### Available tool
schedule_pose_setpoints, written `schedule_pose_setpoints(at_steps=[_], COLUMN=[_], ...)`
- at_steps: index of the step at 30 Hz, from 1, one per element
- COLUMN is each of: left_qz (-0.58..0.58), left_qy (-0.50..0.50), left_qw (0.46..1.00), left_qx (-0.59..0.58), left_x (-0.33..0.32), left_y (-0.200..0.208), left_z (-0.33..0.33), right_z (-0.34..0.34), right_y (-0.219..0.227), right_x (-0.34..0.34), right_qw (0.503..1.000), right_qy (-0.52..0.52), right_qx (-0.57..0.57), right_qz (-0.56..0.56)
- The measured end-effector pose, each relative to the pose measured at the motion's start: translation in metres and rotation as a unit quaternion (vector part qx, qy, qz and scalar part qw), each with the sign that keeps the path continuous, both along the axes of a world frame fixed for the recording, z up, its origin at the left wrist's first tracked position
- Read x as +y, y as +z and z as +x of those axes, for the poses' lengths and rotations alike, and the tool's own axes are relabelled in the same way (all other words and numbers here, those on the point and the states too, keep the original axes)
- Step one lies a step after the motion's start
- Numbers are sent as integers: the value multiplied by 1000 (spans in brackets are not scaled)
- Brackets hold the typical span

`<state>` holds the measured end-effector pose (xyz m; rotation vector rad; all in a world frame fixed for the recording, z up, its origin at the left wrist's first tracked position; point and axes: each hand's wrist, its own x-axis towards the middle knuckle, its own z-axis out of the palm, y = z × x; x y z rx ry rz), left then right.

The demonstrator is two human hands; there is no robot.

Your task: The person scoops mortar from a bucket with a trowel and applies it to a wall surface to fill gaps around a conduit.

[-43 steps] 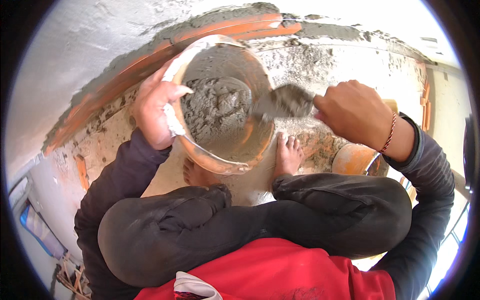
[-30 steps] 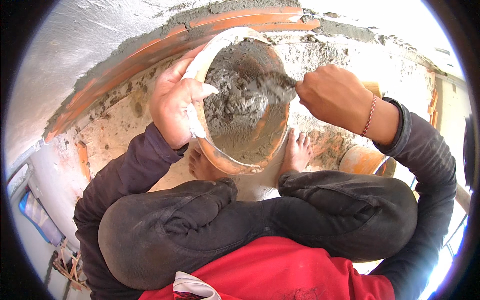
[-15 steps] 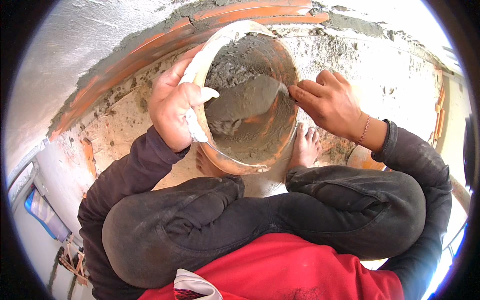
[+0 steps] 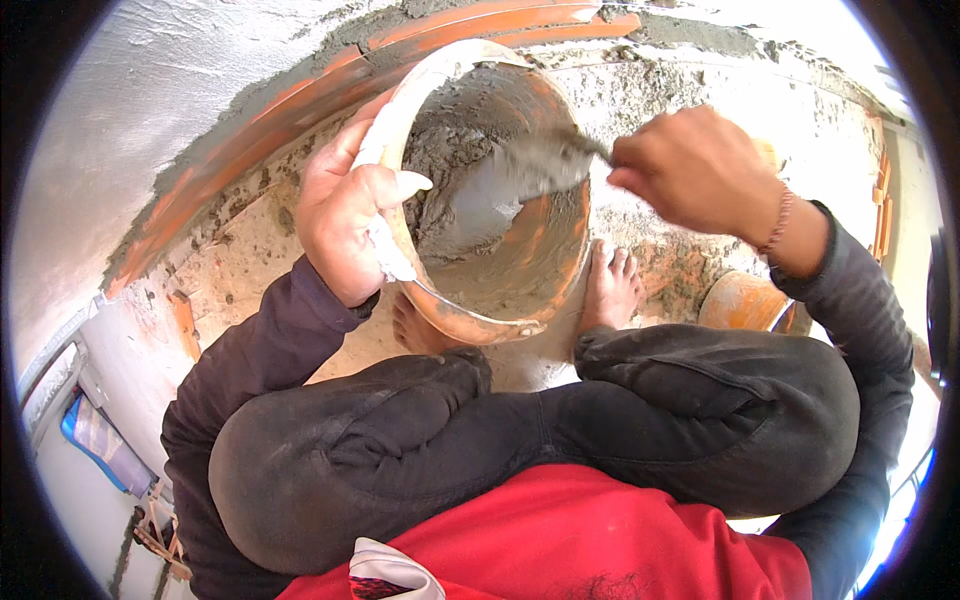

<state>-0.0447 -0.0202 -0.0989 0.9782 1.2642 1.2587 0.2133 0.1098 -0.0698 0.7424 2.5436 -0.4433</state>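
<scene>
A worn orange bucket (image 4: 475,326) is tilted between my bare feet, its mouth toward me. Wet grey mortar (image 4: 446,152) coats its inner wall and lies inside. My left hand (image 4: 340,222) is closed round the bucket's left rim, over the whitish handle strip, with the thumb on the inner edge. A trowel (image 4: 545,162) smeared with mortar sits at the right of the bucket mouth. Its blade is partly blurred. My right hand (image 4: 700,178), slightly smeared by motion, is closed round the trowel's handle, which the fingers mostly hide.
Behind the bucket, long orange bricks (image 4: 480,22) edged with mortar run along the foot of a grey plastered wall (image 4: 180,90). Mortar spatters mark the pale board (image 4: 670,110) underneath. An orange container (image 4: 742,302) lies beside my right knee. Broken orange pieces (image 4: 183,322) lie at left.
My right hand has moved right and slightly up, drawing the trowel from the middle of the bucket toward its right rim. My left hand keeps its hold on the rim.
</scene>
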Motion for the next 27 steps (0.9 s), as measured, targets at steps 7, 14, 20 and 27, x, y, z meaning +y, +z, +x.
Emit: schedule_pose_setpoints(at_steps=[7,14,20,27], left_qz=[9,59,218,-152], left_qy=[-9,-5,-62,68], left_qw=[1000,998,932,982], left_qx=[4,37,282,-88], left_x=[3,5,-7,-18], left_y=[-1,3,-22,1], left_z=[8,14,-22,-57], right_z=[9,10,61,117], right_y=[-14,-37,-44,-54], right_x=[-11,-14,-22,-56], right_qw=[998,967,898,722], right_qy=[46,-1,-150,-429], right_qx=[44,28,130,315], right_qz=[8,-255,-392,-443])
